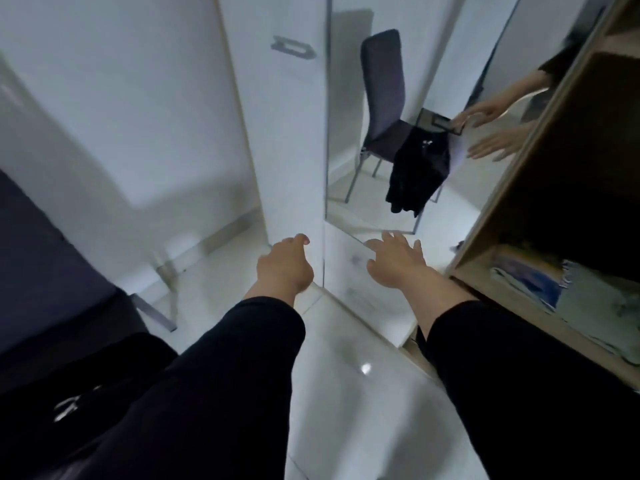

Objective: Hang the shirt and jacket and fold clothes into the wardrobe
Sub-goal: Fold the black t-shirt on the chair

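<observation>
Both grips empty: left hand [284,268] loosely curled, right hand [394,259] with fingers spread, both reaching toward the mirrored wardrobe door [398,98]. A dark garment [417,171], draped over the seat of a chair [382,95], appears only as a reflection; its true direction from either hand cannot be told, probably behind the person. Right of the right hand, the open wardrobe [540,140] holds folded clothes [568,292] on a lower shelf. A dark bed [41,258] lies left.
</observation>
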